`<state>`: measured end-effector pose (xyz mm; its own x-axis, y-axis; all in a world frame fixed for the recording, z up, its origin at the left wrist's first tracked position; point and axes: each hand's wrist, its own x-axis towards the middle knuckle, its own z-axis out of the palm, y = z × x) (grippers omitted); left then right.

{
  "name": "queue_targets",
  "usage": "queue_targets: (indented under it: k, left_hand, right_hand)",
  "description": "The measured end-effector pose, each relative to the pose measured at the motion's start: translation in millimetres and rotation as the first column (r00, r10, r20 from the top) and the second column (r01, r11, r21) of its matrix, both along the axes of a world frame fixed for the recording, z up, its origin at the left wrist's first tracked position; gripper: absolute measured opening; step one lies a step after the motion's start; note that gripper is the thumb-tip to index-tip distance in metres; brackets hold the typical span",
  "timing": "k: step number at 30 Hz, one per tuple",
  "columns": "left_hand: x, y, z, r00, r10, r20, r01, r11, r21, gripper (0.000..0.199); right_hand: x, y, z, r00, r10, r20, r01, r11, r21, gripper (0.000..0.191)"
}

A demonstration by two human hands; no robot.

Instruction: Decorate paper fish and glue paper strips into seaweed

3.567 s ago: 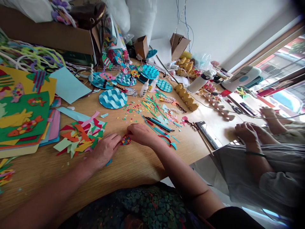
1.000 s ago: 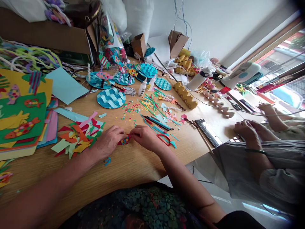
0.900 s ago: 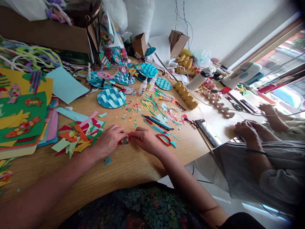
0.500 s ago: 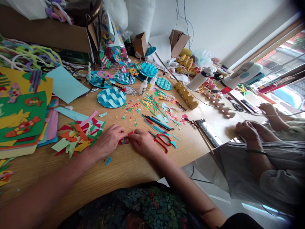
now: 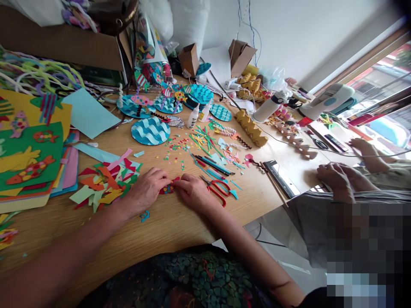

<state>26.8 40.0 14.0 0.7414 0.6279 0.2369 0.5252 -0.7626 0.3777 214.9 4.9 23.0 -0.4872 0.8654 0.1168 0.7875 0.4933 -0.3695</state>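
Newly in full view, the red-handled scissors (image 5: 212, 184) lie beside the right hand (image 5: 194, 192), three o'clock from the dotted red paper (image 5: 167, 188) on the desk (image 5: 180, 226), seemingly freeing both hands, left hand (image 5: 144, 188) fingers gripping it at nine o'clock, right at two.

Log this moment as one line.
left hand: holds red dotted piece | right hand: holds same piece's right end | red-handled scissors: on table beside right hand

right hand (image 5: 193, 193): shifted left | red scissors (image 5: 211, 184): blades, second loop now uncovered
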Motion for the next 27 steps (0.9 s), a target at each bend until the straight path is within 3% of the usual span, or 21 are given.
queue_targets:
  k: [7,15,27]
  left_hand:
    - [0.3,0.1,2.3,1.0,-0.002,-0.003,0.002,1.0,0.002,0.031]
    - [0.4,0.0,4.3,1.0,-0.005,-0.011,0.005,1.0,-0.012,0.033]
    - [1.2,-0.8,7.6,0.999,0.005,-0.051,-0.007,0.999,-0.032,0.029]
  right_hand:
    - [-0.1,2.5,1.7,0.981,-0.057,-0.187,0.04,0.995,-0.091,0.023]
    - [-1.9,4.6,5.8,0.948,-0.15,-0.28,0.107,0.981,-0.162,0.018]
    - [-11.1,17.7,9.5,0.986,-0.13,-0.105,0.108,0.975,-0.193,0.021]
